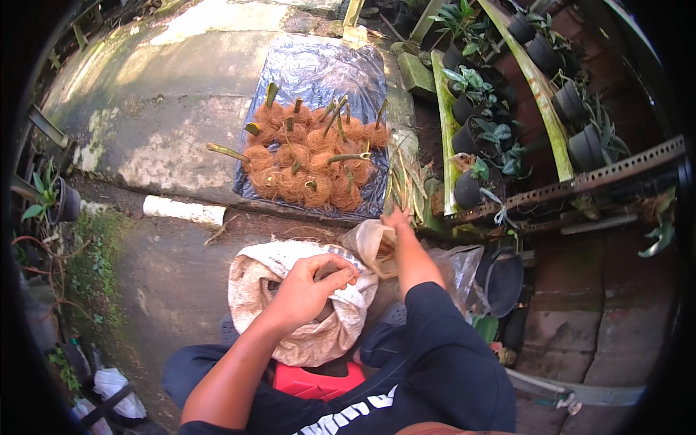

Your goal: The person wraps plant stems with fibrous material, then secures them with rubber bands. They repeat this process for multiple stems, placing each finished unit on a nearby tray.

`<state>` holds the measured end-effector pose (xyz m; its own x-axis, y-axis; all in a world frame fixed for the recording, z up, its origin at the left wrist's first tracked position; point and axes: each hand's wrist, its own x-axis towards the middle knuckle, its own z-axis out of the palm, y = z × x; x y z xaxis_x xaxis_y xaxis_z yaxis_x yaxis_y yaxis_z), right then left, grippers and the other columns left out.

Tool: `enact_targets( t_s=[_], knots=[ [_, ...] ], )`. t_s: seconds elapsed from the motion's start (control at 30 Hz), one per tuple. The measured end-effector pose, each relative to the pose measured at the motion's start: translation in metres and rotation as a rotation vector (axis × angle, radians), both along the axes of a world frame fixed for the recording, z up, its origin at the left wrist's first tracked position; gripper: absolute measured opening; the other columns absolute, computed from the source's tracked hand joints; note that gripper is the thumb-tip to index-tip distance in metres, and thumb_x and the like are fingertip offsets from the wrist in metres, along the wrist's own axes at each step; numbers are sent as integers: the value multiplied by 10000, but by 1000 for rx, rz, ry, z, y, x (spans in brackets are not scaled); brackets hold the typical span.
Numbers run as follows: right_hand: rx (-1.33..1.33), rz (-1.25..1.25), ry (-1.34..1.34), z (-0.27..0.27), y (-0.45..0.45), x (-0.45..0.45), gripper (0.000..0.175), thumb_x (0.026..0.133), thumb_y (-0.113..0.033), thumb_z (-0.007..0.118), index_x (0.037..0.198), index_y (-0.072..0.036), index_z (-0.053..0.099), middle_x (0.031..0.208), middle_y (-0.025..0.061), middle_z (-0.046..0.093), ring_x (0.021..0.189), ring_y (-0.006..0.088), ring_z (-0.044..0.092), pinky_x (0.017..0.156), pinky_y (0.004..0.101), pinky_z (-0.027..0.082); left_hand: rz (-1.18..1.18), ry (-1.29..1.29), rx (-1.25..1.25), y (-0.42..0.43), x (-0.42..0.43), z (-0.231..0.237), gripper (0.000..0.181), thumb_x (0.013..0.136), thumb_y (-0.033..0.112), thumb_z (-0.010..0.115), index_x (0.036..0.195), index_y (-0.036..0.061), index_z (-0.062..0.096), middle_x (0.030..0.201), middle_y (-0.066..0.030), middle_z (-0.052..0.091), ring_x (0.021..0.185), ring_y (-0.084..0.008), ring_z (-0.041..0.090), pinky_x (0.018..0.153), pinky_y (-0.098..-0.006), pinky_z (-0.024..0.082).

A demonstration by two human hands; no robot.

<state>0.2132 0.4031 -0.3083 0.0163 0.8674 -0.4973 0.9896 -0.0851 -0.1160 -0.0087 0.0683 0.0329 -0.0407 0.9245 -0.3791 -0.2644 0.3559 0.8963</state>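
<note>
My right hand (397, 217) reaches forward to the lower end of a bundle of cut green stems and leaves (406, 182); whether its fingers hold any is too small to tell. Over an open white woven sack (337, 326) hovers my left hand (321, 280), its fingers curled and no object visible in them. A translucent plastic bag (375, 244) with brown stuff inside stands beside my right forearm. Beyond, several balls of brown fibre (291, 185) with green stem pieces poking out sit close together on a dark plastic sheet (326, 65).
A white pipe piece (184, 211) lies left on the concrete. Potted plants (470, 136) line metal racks at right, near a mossy block (416, 73). A dark bucket (503, 283) stands right of my arm. A red plastic stool (318, 382) shows below the sack.
</note>
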Motion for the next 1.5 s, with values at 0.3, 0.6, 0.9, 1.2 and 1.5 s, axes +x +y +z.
enact_targets(
  t_s=[0.3, 0.6, 0.9, 1.2, 1.5],
  knots=[
    [175, -49, 145, 13, -12, 8, 810, 877, -384, 744, 1504, 44, 460, 1578, 226, 400, 1420, 391, 474, 1178, 446, 411, -30, -33, 70, 1, 1, 2, 240, 991, 193, 694, 1070, -31, 727, 1004, -69, 729, 981, -135, 639, 931, -320, 496],
    [457, 156, 200, 46, 6, 9, 776, 875, -333, 770, 1497, 44, 500, 1634, 211, 389, 1511, 315, 382, 1247, 386, 319, -45, 37, 73, -9, 2, 4, 221, 967, 201, 690, 1063, 7, 736, 1063, -78, 732, 1071, -172, 643, 1008, -345, 469],
    [174, -4, 382, 49, 74, 26, 521, 919, -230, 773, 1372, -3, 649, 1146, 113, 742, 877, 188, 693, 655, 350, 554, -24, 39, 103, -10, 3, 7, 244, 961, 216, 689, 1029, -15, 729, 969, -99, 717, 956, -164, 625, 900, -344, 477],
    [193, -3, 346, -21, -3, -11, 672, 835, -131, 834, 1447, -49, 569, 1364, 206, 637, 1288, 339, 609, 1093, 409, 474, 96, 175, -58, -16, 2, -15, 264, 968, 213, 665, 1040, -38, 708, 887, -133, 728, 829, -155, 652, 786, -353, 519],
    [256, -76, 728, -39, 20, -9, 770, 880, -128, 808, 1547, -82, 428, 1343, 161, 643, 1169, 295, 641, 862, 403, 564, -89, 216, -140, -7, 14, -9, 267, 984, 224, 654, 1059, -27, 702, 969, -143, 731, 940, -210, 673, 896, -367, 507]
  ],
)
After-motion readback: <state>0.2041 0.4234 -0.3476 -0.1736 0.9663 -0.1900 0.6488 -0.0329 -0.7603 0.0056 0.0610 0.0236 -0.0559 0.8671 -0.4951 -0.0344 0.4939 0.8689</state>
